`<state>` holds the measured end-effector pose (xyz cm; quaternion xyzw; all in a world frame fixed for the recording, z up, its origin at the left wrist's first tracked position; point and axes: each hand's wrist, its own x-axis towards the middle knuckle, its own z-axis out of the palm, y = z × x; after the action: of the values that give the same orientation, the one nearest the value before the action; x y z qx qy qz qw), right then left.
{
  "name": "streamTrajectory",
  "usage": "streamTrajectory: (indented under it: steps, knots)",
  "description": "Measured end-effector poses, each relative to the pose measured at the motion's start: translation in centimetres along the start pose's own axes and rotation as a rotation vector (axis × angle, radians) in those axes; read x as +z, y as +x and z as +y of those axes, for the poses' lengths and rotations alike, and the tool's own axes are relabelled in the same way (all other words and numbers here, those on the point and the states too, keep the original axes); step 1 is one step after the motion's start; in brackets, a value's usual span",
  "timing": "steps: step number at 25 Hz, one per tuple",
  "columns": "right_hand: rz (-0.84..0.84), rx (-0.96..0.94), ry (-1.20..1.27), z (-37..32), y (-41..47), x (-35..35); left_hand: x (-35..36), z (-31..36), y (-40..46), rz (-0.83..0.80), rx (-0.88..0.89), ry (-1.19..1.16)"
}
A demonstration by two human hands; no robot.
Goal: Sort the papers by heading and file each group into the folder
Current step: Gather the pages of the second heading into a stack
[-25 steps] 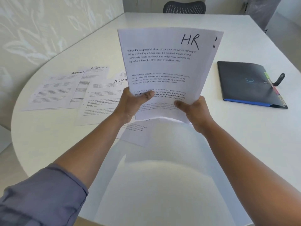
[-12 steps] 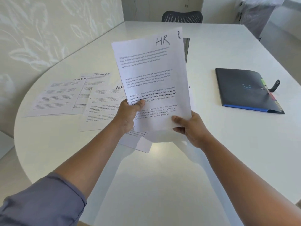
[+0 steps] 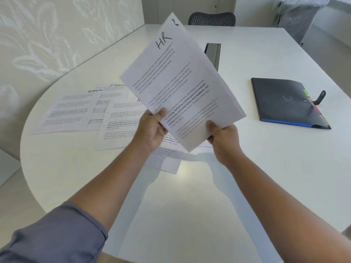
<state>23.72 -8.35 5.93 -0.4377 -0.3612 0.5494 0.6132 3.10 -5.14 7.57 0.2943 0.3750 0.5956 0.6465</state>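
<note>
— Where are the papers?
— The HR sheets (image 3: 182, 88) are lifted over the worktop (image 3: 190, 205), tilted toward one o'clock; the folder (image 3: 286, 103) lies at three o'clock.
— Your grip?
— Both forearms are outstretched; my left hand (image 3: 151, 130) and right hand (image 3: 223, 137) pinch the bottom edge.

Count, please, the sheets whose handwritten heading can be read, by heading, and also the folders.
HR sheets, held up by left hand and right hand: 1 readable (more may lie behind it)
ADMIN sheets: 1
FINANCE sheets: 1
Dark folders: 1
Total: 4
Other sheets' headings are hidden.
</note>
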Motion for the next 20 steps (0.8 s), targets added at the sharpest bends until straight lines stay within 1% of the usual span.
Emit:
streamTrajectory:
  steps: [2, 4, 5, 7, 8, 9, 11, 13, 15, 17, 18, 20]
  knots:
    - [-0.003, -0.054, -0.051, -1.6, 1.1, -1.6, -2.5, 3.3, 0.9, 0.087, 0.068, -0.065]
    - [-0.059, -0.079, -0.072, -3.2, 2.0, -3.1, -5.0, 6.5, 1.4, 0.162, 0.134, -0.074]
    - [-0.087, -0.089, -0.095, -3.8, 2.3, -3.5, -6.0, 7.6, 1.4, 0.193, 0.173, 0.009]
    - [-0.121, -0.107, -0.189, -4.4, 2.8, -3.9, -7.3, 8.7, 1.5, 0.215, 0.227, 0.348]
    - [-0.134, -0.114, -0.250, -4.5, 2.8, -3.8, -7.5, 8.9, 1.4, 0.193, 0.237, 0.495]
    - [-0.145, -0.118, -0.303, -4.4, 2.9, -3.7, -7.7, 8.8, 1.4, 0.146, 0.238, 0.589]
    - [-0.162, -0.131, -0.370, -4.2, 2.8, -3.2, -7.6, 8.2, 0.9, 0.062, 0.241, 0.669]
    - [-0.163, -0.163, -0.385, -4.4, 2.5, -2.6, -7.0, 7.7, 0.3, 0.063, 0.318, 0.674]
    - [-0.157, -0.206, -0.349, -4.7, 2.4, -2.0, -6.4, 7.8, -0.2, 0.061, 0.433, 0.604]
    - [-0.159, -0.222, -0.310, -4.4, 2.5, -1.8, -6.1, 7.8, -0.3, 0.079, 0.497, 0.543]
    - [-0.161, -0.210, -0.315, -3.9, 2.3, -1.9, -6.2, 7.3, -0.2, 0.092, 0.492, 0.535]
    - [-0.171, -0.131, -0.373, -2.1, 1.9, -2.1, -7.0, 5.1, -0.3, 0.097, 0.404, 0.564]
